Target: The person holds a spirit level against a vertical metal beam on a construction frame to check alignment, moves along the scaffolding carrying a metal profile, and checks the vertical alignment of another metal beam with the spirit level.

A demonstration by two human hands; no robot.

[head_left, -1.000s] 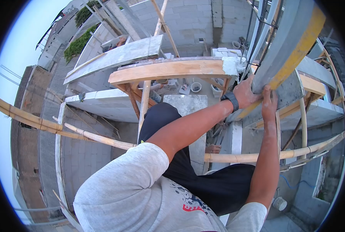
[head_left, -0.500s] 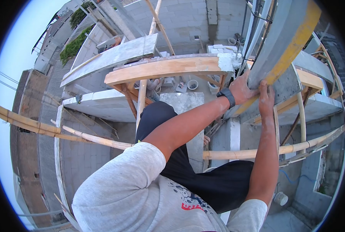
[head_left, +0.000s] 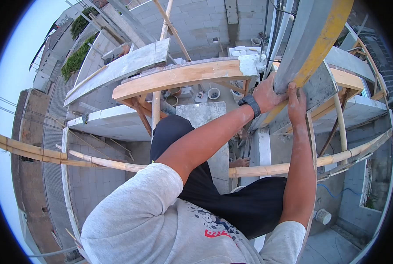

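A long, straight grey bar with a yellow face (head_left: pixel 324 42) rises steeply from between my hands toward the camera. My left hand (head_left: pixel 268 94), with a dark watch on its wrist, closes round the bar's left side. On the yellow side my right hand (head_left: pixel 297 105) grips it, thumb pointing up. The bar runs along a grey, cement-stained board (head_left: pixel 320 88). Just left of my left hand, steel rods and pale pipes (head_left: pixel 279 33) stand upright by a white-smeared beam end (head_left: pixel 249 66). My fingers' far sides are hidden.
A wooden formwork beam (head_left: pixel 179 75) crosses ahead. Bamboo poles (head_left: pixel 284 169) run across at knee level. Another person's hand (head_left: pixel 240 162) shows below, beside a grey plank (head_left: pixel 205 112). Buckets (head_left: pixel 213 93) and blocks stand far below. Block walls (head_left: pixel 196 26) surround the drop.
The whole view has shifted slightly, so the bar and my hands appear further left. My grip looks the same. Below, more of the other person's hand and arm has come into sight.
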